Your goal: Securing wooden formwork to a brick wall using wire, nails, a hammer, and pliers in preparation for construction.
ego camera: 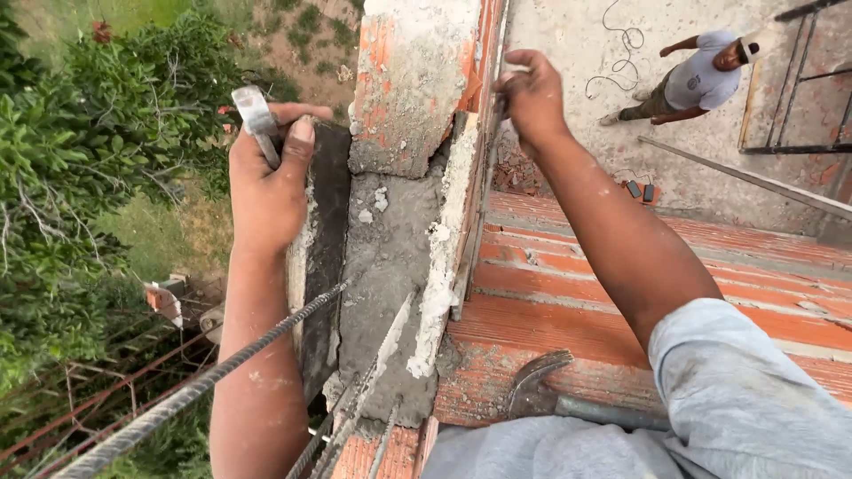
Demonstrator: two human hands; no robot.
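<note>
At the top of the brick wall (568, 302), we are gripping a metal tool (255, 115) in the closed left hand (266, 186), pressing a dark board (321, 239) at 9 o'clock of the concrete fill (386, 257). The right hand (532, 93) is pinching the opposite form board (448, 257) at 12 o'clock. Concrete is filling the gap; the boards are not yet removed.
</note>
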